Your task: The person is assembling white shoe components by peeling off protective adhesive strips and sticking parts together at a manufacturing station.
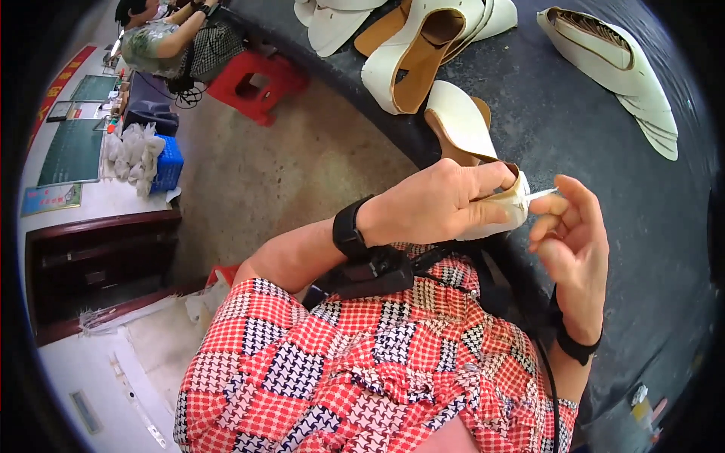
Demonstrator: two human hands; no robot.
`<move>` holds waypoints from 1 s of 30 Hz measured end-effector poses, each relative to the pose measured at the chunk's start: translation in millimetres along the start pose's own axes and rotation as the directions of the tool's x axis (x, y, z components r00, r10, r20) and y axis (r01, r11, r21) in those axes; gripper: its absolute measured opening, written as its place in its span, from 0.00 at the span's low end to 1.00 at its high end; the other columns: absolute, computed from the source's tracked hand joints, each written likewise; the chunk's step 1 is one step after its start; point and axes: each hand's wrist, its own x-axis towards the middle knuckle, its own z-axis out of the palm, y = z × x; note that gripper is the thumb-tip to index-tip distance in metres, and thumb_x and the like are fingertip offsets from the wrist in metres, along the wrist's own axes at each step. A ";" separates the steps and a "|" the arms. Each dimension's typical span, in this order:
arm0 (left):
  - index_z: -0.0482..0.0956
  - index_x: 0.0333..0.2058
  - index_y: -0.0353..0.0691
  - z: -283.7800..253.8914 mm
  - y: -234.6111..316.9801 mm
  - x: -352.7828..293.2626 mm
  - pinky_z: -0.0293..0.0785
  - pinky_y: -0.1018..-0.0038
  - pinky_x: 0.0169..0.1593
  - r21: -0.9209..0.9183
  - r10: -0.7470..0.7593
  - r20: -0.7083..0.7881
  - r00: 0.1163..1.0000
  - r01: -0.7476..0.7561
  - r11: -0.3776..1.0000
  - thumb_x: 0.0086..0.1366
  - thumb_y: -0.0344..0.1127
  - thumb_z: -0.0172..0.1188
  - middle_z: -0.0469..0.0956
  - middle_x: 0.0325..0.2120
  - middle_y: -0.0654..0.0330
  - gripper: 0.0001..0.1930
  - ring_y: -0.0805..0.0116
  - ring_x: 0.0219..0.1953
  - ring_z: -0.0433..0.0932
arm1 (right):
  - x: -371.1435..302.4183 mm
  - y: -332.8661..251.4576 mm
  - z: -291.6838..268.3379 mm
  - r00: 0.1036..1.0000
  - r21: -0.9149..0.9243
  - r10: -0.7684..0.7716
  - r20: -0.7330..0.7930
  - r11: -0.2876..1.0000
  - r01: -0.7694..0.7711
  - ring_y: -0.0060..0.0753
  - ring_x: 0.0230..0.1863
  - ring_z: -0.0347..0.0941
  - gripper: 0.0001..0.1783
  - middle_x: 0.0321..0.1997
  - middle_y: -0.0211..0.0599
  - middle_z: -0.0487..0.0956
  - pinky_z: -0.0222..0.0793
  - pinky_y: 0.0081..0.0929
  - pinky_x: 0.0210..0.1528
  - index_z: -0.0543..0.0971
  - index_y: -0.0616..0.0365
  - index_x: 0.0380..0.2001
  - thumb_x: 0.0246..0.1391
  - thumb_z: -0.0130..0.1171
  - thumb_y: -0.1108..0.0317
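My left hand (430,202) is closed around the edge of a white shoe upper (518,214) with a tan lining, fingers on its rim. From that upper a thin white strip (541,194) sticks out to the right. My right hand (578,241) has its fingers curled, and the strip's outer end meets the index and middle fingers; the thumb stands a little apart. Just beyond my left hand lies another white upper (462,117), curved and tan inside, close to the held one. Both wrists wear black bands.
More white uppers (419,60) lie along the far side of the dark table (521,98), with a stack of them (634,83) at far right. A red stool (260,83) and a seated person (162,45) are at upper left. A blue crate (168,162) stands left.
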 end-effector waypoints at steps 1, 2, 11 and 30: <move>0.69 0.40 0.36 -1.8 2.0 -0.1 0.69 0.77 0.34 0.035 -0.034 0.033 0.999 0.033 0.999 0.59 0.33 0.56 0.74 0.27 0.56 0.12 0.72 0.28 0.74 | 5.2 0.8 -4.2 0.997 -0.013 0.067 -0.043 0.998 -0.068 0.16 0.31 0.66 0.33 0.38 0.33 0.72 0.63 0.12 0.31 0.61 0.64 0.51 0.41 0.62 0.71; 0.69 0.40 0.36 -3.4 2.2 0.6 0.69 0.77 0.34 0.033 -0.030 0.045 0.999 0.028 0.999 0.59 0.33 0.56 0.74 0.27 0.56 0.12 0.72 0.28 0.74 | 9.3 3.5 -8.9 0.993 0.043 0.093 -0.069 0.995 -0.090 0.15 0.28 0.65 0.28 0.34 0.29 0.73 0.62 0.12 0.30 0.65 0.65 0.48 0.42 0.62 0.69; 0.69 0.40 0.36 -14.7 -16.2 -0.5 0.70 0.75 0.32 -0.009 0.091 0.087 0.992 -0.090 0.996 0.58 0.33 0.56 0.74 0.27 0.54 0.12 0.62 0.27 0.76 | 11.6 -6.7 23.2 0.940 -0.476 -0.340 -0.041 0.833 0.281 0.12 0.23 0.65 0.03 0.23 0.24 0.73 0.60 0.12 0.26 0.75 0.65 0.25 0.47 0.57 0.76; 0.74 0.26 0.33 -7.6 -10.9 4.0 0.65 0.84 0.25 -0.194 0.080 -0.163 0.983 -0.111 0.975 0.54 0.30 0.62 0.71 0.17 0.64 0.07 0.85 0.22 0.67 | 12.8 -8.5 -5.2 0.966 -0.101 -0.085 -0.243 0.993 0.062 0.12 0.19 0.62 0.14 0.27 0.26 0.72 0.58 0.10 0.21 0.73 0.64 0.39 0.48 0.53 0.70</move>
